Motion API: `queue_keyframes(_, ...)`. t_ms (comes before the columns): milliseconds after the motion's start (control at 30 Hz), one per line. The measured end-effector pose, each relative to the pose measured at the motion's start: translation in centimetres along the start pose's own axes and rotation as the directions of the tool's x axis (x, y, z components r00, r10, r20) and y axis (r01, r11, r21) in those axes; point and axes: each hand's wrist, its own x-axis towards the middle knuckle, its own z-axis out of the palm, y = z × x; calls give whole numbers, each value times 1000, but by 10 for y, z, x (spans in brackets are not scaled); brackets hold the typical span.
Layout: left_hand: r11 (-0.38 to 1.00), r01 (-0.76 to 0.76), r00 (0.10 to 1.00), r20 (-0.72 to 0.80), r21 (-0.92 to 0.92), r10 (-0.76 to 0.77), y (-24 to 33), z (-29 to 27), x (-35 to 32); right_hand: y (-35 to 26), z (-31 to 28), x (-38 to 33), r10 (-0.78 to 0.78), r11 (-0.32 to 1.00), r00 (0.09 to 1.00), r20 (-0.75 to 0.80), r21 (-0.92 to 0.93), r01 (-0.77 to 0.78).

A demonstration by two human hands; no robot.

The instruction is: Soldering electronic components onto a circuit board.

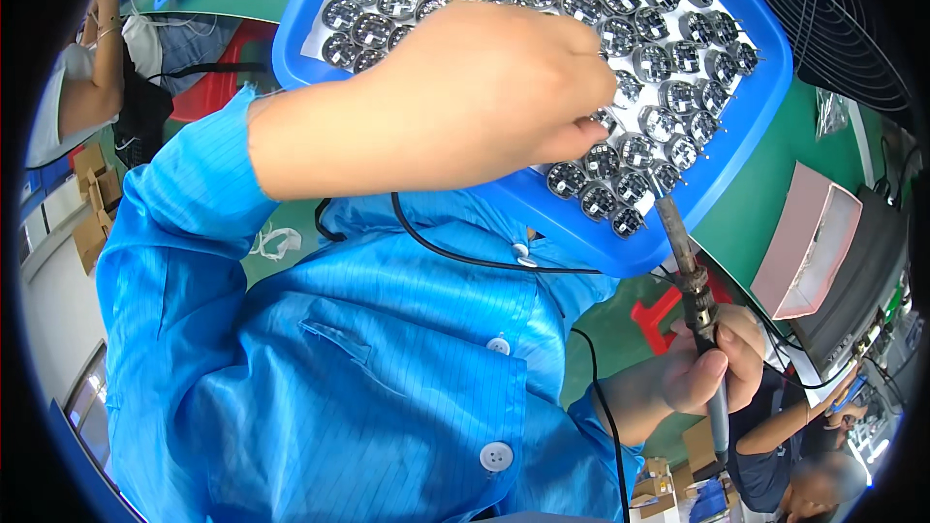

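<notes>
A blue plastic tray (pixel 775 87) holds many small round black-rimmed parts, apparently circuit boards with thin pins, set out on a white lining. My left hand (pixel 504 87) reaches over the tray, its thumb and fingers pinched together low among the parts. A round part (pixel 603 119) shows right at the fingertips, but the hand hides what is gripped, if anything. My right hand (pixel 722 358) grips a soldering iron (pixel 688 266) by its dark handle. The iron slants up across the tray's near right rim, its tip beside a round part (pixel 665 174).
A fan with a wire guard (pixel 823 10) stands at the far right of the green table (pixel 756 223). Nearer lies a pinkish open box (pixel 809 242). Black cables cross in front of me. Other people sit at left and lower right.
</notes>
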Motion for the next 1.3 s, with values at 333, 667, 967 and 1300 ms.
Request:
queue_keyframes(333,988,-149,984,88,-48,153,4,-2,16,-5,-13,-18,2,997,988,-155,-76,-14)
queue_keyframes(667,973,-37,999,22,-227,43,1,-19,-6,-21,7,-2,70,991,997,45,-118,-64)
queue_keyframes(967,981,-161,984,-99,-104,151,1,-3,-1,-15,31,6,10,963,997,83,-271,13)
queue_keyframes(1300,977,-193,977,-116,-90,182,0,-3,0,-13,31,-2,28,967,996,79,-256,-7)
